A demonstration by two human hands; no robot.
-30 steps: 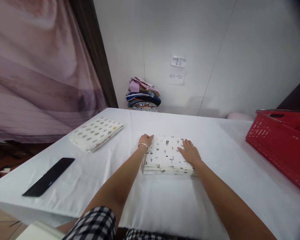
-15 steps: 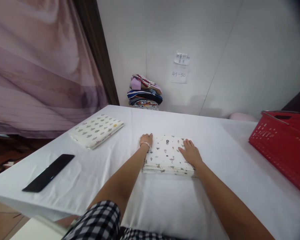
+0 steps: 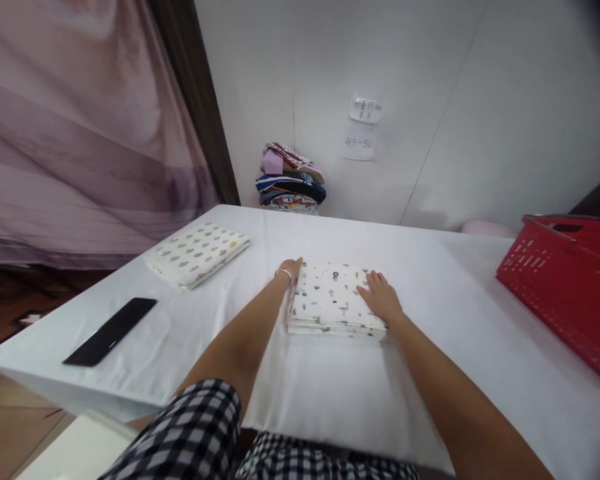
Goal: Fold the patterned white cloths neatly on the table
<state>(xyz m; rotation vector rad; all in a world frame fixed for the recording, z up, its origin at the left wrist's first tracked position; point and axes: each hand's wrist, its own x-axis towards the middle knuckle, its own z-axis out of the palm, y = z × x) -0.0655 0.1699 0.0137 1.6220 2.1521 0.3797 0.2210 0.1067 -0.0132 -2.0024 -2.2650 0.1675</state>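
A folded white cloth (image 3: 330, 303) with small printed figures lies in the middle of the white-covered table (image 3: 430, 387). My left hand (image 3: 289, 269) rests at its far left corner, a bracelet on the wrist. My right hand (image 3: 380, 297) lies flat on the cloth's right side, fingers spread. Neither hand lifts the cloth. A second folded cloth (image 3: 198, 244) with a green and yellow print lies further left on the table.
A black flat object (image 3: 111, 331) lies near the table's left edge. A red plastic basket (image 3: 565, 280) stands at the right. A stack of folded colourful fabrics (image 3: 290, 179) sits against the wall behind the table, under paper notes (image 3: 363, 127). A pink curtain (image 3: 80, 133) hangs at left.
Both hands stay on the folded cloth. The view has shifted slightly; the hands sit a little higher in the picture.
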